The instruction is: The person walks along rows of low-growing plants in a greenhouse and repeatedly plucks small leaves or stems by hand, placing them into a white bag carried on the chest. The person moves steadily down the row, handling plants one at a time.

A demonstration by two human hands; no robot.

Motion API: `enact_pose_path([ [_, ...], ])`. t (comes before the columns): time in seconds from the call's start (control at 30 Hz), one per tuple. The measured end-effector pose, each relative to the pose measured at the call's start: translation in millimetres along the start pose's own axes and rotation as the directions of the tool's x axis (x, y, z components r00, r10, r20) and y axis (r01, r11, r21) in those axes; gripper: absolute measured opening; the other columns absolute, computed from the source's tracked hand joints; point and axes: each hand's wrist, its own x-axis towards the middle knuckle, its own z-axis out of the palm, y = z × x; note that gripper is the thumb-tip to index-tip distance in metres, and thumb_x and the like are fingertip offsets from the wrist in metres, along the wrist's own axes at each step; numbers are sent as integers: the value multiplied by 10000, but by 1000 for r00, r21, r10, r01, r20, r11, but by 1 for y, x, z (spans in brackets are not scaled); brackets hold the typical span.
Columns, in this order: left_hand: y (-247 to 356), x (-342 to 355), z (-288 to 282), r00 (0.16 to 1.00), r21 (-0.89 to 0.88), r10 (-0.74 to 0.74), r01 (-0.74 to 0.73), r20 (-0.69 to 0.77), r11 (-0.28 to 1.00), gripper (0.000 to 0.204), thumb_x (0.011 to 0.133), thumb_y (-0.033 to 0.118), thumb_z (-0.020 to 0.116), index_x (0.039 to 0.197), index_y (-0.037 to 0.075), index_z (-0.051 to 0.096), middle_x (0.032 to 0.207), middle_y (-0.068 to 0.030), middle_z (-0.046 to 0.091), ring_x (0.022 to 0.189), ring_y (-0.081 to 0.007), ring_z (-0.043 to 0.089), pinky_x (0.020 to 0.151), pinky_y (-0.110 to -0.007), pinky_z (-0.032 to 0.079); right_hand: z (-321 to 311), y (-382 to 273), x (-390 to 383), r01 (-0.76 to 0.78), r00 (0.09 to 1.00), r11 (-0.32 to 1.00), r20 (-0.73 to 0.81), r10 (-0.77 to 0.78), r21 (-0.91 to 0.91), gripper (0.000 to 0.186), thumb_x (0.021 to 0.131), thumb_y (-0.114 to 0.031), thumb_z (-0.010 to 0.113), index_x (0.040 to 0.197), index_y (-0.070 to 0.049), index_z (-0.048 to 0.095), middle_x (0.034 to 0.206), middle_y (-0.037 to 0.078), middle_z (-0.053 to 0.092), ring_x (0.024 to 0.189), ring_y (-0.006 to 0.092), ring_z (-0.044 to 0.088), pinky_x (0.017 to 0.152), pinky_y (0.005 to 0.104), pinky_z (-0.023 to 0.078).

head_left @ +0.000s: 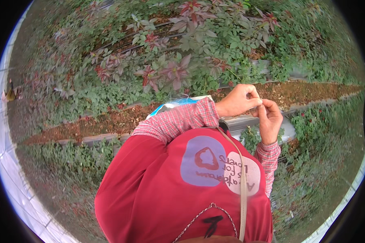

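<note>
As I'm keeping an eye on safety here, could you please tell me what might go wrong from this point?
The left hand and right hand meet at the fingertips; anything pinched there is too small to make out, and might be hard to find if dropped on the brown soil.
The left checked sleeve overlaps the blue-and-white thing in this view, so shifting that arm could perhaps knock it.

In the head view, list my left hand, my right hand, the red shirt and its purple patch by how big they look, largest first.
1. Red shirt
2. Purple patch
3. Left hand and right hand: too alike to rank
</note>
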Motion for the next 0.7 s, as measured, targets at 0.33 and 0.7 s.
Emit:
enact_pose_path([
  [0.33,-41,82,89,974,51,-92,83,205,995,272,942,259,738,795,39,674,756,20,635,687,-61,552,590,-261,450,-118,4,25,73,997,997,10,-74,25,76,990,-4,632,1062,18,639,892,47,663,682,79,622,612,222,504],
  [0.7,-56,168,136,777,-86,-451,536,438,840,337,1003,423,657,847,138,569,646,95,415,483,-14,296,428,-225,192,-205,49,81,-161,987,954,57,151,253,105,968,-91,701,1014,-22,638,858,17,669,663,80,616,617,230,512],
])
